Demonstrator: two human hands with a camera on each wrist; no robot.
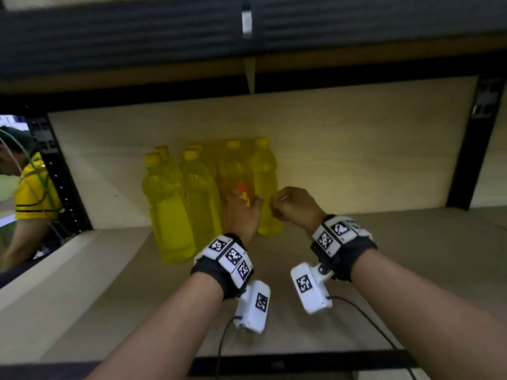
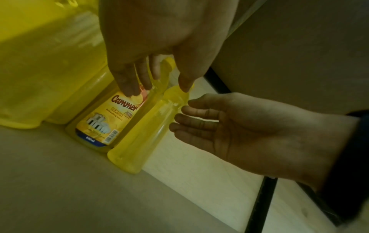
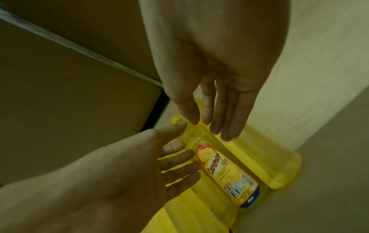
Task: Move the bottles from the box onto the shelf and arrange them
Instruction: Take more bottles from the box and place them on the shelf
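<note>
Several yellow bottles stand grouped on the shelf board. One labelled bottle faces me, and a plain yellow bottle stands tight on its right. My left hand reaches at the labelled bottle with straight fingers and grips nothing. My right hand hovers beside the plain bottle's upper part with relaxed, spread fingers and holds nothing. Whether the fingertips touch the bottles is unclear. No box is in view.
Two more rows of yellow bottles stand to the left. Bare board stretches to the right up to a black upright. Another upright bounds the left, with a person in a yellow shirt beyond. An upper shelf hangs overhead.
</note>
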